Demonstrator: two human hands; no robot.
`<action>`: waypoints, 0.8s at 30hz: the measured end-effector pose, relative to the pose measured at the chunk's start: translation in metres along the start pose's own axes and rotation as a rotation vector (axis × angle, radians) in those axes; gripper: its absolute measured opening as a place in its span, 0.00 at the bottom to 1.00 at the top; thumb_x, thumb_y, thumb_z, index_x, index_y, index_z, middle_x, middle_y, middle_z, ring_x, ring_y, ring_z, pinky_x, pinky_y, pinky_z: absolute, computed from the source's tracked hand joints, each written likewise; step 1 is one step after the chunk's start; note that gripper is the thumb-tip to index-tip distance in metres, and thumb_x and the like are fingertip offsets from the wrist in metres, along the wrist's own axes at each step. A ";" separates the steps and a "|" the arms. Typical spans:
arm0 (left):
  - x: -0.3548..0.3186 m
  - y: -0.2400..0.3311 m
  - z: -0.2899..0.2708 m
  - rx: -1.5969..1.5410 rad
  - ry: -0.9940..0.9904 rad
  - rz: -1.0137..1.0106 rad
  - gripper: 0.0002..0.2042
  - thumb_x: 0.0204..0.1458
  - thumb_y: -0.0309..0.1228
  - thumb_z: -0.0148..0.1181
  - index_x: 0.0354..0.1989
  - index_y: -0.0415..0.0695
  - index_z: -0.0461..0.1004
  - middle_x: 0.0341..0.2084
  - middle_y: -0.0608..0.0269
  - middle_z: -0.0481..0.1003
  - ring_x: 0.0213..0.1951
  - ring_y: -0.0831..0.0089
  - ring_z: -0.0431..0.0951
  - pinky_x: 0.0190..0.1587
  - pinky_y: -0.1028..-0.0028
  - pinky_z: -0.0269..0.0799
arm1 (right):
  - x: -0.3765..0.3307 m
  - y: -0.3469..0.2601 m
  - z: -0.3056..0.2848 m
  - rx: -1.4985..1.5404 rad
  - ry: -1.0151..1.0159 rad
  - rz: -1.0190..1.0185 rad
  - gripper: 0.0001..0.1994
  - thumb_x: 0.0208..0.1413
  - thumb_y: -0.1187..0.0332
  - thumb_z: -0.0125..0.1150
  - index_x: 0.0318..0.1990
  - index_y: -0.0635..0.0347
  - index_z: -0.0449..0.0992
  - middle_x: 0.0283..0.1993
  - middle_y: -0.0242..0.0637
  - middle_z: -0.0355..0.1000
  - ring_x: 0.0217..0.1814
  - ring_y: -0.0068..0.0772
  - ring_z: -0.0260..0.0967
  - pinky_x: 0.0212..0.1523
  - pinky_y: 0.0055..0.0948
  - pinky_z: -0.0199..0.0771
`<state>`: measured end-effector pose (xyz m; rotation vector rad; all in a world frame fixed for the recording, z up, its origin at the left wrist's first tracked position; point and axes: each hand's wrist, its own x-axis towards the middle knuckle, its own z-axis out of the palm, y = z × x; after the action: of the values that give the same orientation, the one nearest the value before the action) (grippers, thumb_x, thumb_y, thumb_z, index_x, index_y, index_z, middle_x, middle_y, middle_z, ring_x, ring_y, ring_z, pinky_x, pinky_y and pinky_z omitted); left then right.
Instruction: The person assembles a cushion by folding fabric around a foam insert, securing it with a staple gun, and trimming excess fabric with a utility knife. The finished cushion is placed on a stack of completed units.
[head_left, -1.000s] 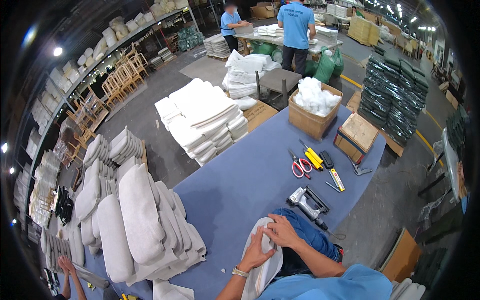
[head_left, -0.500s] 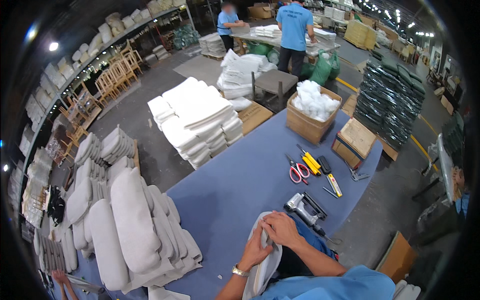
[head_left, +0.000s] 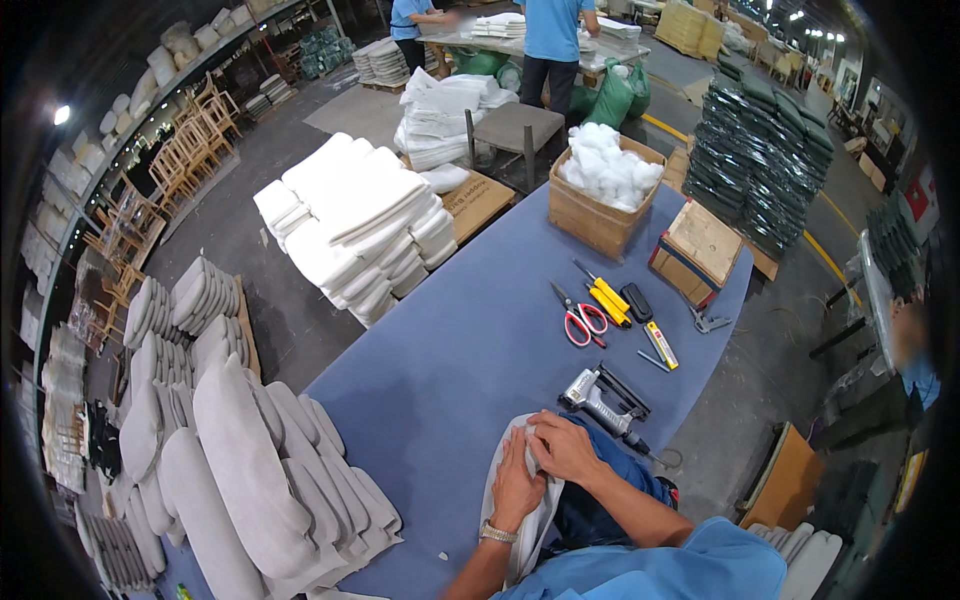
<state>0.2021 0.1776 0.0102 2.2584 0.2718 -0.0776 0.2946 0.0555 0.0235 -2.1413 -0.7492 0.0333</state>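
A light grey padded cushion (head_left: pixel 536 541) with a fabric cover stands tilted against my lap at the table's near edge. My left hand (head_left: pixel 517 486), with a metal-band watch at the wrist, lies along its upper part, fingers close together and thumb bent round the edge. Beside it, the bent fingers of my right hand (head_left: pixel 562 445) grip the cover at the cushion's top edge. Exactly what lies under the fingertips is hidden. Just beyond my right hand a silver staple gun (head_left: pixel 598 400) with a hose rests on the blue table (head_left: pixel 450 380).
Grey cushions (head_left: pixel 245 455) are stacked at left. Red-handled scissors (head_left: pixel 582 324), yellow-handled tools (head_left: pixel 608 302) and a yellow cutter (head_left: pixel 661 344) lie farther up the table. Behind them stand a carton of white stuffing (head_left: pixel 600 230) and a smaller box (head_left: pixel 698 250). White pads (head_left: pixel 350 220) are piled beyond the table.
The view has shifted, so the surroundings sit higher and farther left. My left fingers have straightened and flattened along the cushion. Another person's hand at the lower left has left view.
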 end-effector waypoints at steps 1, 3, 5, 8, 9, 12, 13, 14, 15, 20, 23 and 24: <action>0.000 -0.003 0.001 0.001 0.012 0.016 0.44 0.49 0.28 0.66 0.76 0.40 0.50 0.74 0.41 0.54 0.73 0.39 0.56 0.68 0.50 0.61 | 0.002 -0.001 0.000 0.017 0.000 0.028 0.11 0.60 0.65 0.61 0.30 0.63 0.80 0.50 0.40 0.78 0.40 0.46 0.77 0.40 0.41 0.78; -0.001 0.007 0.001 -0.045 0.088 -0.076 0.43 0.49 0.29 0.66 0.75 0.38 0.52 0.73 0.39 0.55 0.72 0.41 0.58 0.69 0.50 0.60 | -0.001 -0.002 -0.003 0.039 -0.016 0.100 0.12 0.58 0.66 0.64 0.25 0.63 0.76 0.52 0.39 0.76 0.35 0.39 0.75 0.33 0.37 0.75; -0.005 0.013 0.001 -0.032 0.092 -0.152 0.42 0.50 0.30 0.66 0.73 0.36 0.53 0.72 0.37 0.57 0.71 0.41 0.60 0.70 0.51 0.59 | -0.003 0.001 -0.001 0.060 0.022 0.099 0.12 0.58 0.66 0.65 0.25 0.64 0.76 0.52 0.38 0.75 0.32 0.37 0.74 0.32 0.34 0.74; -0.011 0.014 -0.003 0.020 0.020 -0.191 0.40 0.51 0.31 0.66 0.72 0.33 0.55 0.70 0.34 0.59 0.70 0.41 0.62 0.70 0.53 0.59 | -0.004 -0.001 -0.003 0.106 0.011 0.154 0.13 0.58 0.65 0.65 0.25 0.64 0.76 0.52 0.36 0.75 0.31 0.35 0.74 0.32 0.33 0.73; -0.012 0.015 -0.004 0.002 0.019 -0.175 0.39 0.51 0.32 0.65 0.71 0.32 0.56 0.69 0.34 0.60 0.70 0.41 0.62 0.70 0.53 0.59 | -0.004 -0.002 -0.003 0.126 -0.003 0.182 0.13 0.58 0.65 0.65 0.25 0.64 0.76 0.52 0.36 0.75 0.31 0.35 0.74 0.32 0.33 0.73; -0.014 0.002 0.004 0.069 0.088 -0.052 0.38 0.51 0.31 0.66 0.70 0.32 0.58 0.67 0.35 0.64 0.68 0.43 0.65 0.68 0.57 0.64 | -0.003 -0.001 -0.006 0.139 -0.055 0.222 0.12 0.58 0.64 0.65 0.28 0.64 0.78 0.53 0.40 0.74 0.34 0.37 0.76 0.34 0.41 0.75; -0.012 -0.005 0.009 0.112 0.124 0.004 0.38 0.51 0.31 0.66 0.70 0.33 0.58 0.67 0.36 0.65 0.67 0.44 0.67 0.67 0.58 0.66 | -0.001 -0.005 -0.006 0.136 -0.050 0.218 0.12 0.58 0.64 0.65 0.28 0.64 0.78 0.52 0.40 0.74 0.35 0.39 0.76 0.37 0.40 0.76; -0.011 -0.006 0.010 0.098 0.123 0.018 0.38 0.51 0.30 0.66 0.70 0.33 0.58 0.67 0.36 0.65 0.68 0.44 0.67 0.67 0.58 0.66 | -0.003 -0.012 -0.008 0.129 -0.048 0.223 0.11 0.59 0.65 0.65 0.29 0.64 0.78 0.51 0.40 0.74 0.36 0.40 0.76 0.40 0.40 0.77; -0.011 -0.007 0.011 0.084 0.122 0.030 0.37 0.51 0.29 0.65 0.70 0.33 0.59 0.67 0.37 0.65 0.68 0.45 0.66 0.67 0.59 0.66 | -0.004 -0.015 -0.008 0.123 -0.048 0.227 0.11 0.59 0.66 0.65 0.29 0.64 0.78 0.49 0.40 0.75 0.37 0.41 0.77 0.42 0.40 0.79; -0.010 -0.007 0.012 0.004 0.094 0.059 0.40 0.48 0.22 0.63 0.72 0.32 0.54 0.70 0.36 0.60 0.72 0.44 0.60 0.71 0.56 0.59 | -0.008 -0.004 0.004 0.092 0.110 -0.029 0.08 0.59 0.69 0.64 0.31 0.64 0.78 0.37 0.44 0.75 0.43 0.53 0.76 0.63 0.43 0.74; -0.010 -0.006 0.013 0.006 0.086 0.046 0.41 0.49 0.22 0.62 0.74 0.33 0.53 0.72 0.38 0.58 0.73 0.45 0.58 0.72 0.54 0.58 | -0.010 -0.005 0.003 0.126 0.077 0.016 0.08 0.59 0.69 0.64 0.31 0.65 0.78 0.33 0.46 0.74 0.46 0.57 0.76 0.67 0.46 0.71; -0.010 -0.008 0.014 0.013 0.085 0.049 0.41 0.49 0.23 0.62 0.74 0.34 0.52 0.72 0.39 0.57 0.73 0.46 0.57 0.72 0.53 0.57 | -0.011 -0.005 0.002 0.137 0.062 0.040 0.08 0.59 0.69 0.64 0.31 0.65 0.78 0.32 0.47 0.74 0.47 0.58 0.76 0.67 0.46 0.70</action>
<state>0.1916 0.1703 -0.0031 2.2833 0.2621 0.0423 0.2829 0.0538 0.0228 -2.0176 -0.6497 0.0377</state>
